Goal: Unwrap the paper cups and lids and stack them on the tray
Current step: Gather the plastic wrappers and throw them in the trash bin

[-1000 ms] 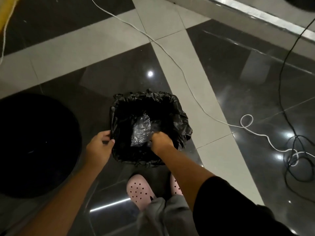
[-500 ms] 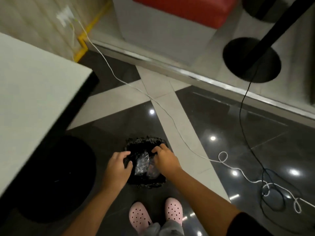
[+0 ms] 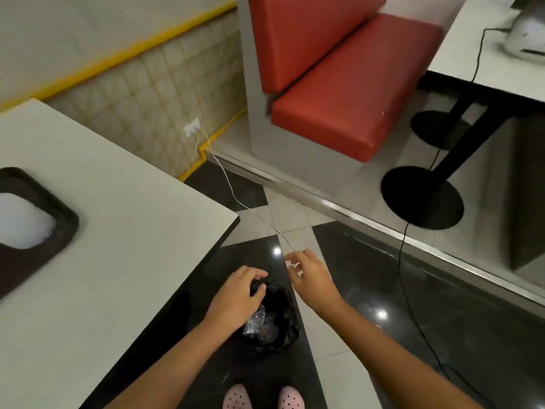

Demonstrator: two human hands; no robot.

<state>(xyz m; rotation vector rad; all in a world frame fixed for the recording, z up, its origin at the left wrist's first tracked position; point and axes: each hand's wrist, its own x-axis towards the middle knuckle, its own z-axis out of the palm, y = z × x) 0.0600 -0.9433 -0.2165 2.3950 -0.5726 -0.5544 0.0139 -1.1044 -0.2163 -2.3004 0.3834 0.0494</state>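
While a person stands looking down past both bare forearms, a small trash bin (image 3: 278, 323) lined with a black bag sits on the glossy dark floor (image 3: 442, 305), and every place below is given from that bin. Crumpled clear plastic wrap (image 3: 256, 322) lies inside the bin, toward its left side. Over the bin's upper left edge is the left hand (image 3: 238, 299), palm down, fingers curved; whether they pinch the bag's rim or hold nothing cannot be told. Up and to the right of the bin, the right hand (image 3: 314, 280) is in the air with loosely bent fingers, grasping nothing. Just below the bin are the toes of two pink perforated clogs (image 3: 237, 399). Left of the bin stands a pale table (image 3: 124, 231), and at its far left edge, well apart from the bin, lies a dark brown tray (image 3: 60, 231) holding a blurred white object (image 3: 20, 221) that cannot be identified. Beyond the bin, a thin white cable (image 3: 230, 184) runs up to a wall socket (image 3: 192, 127). Far above and to the right of the bin is a red padded bench (image 3: 348, 113).
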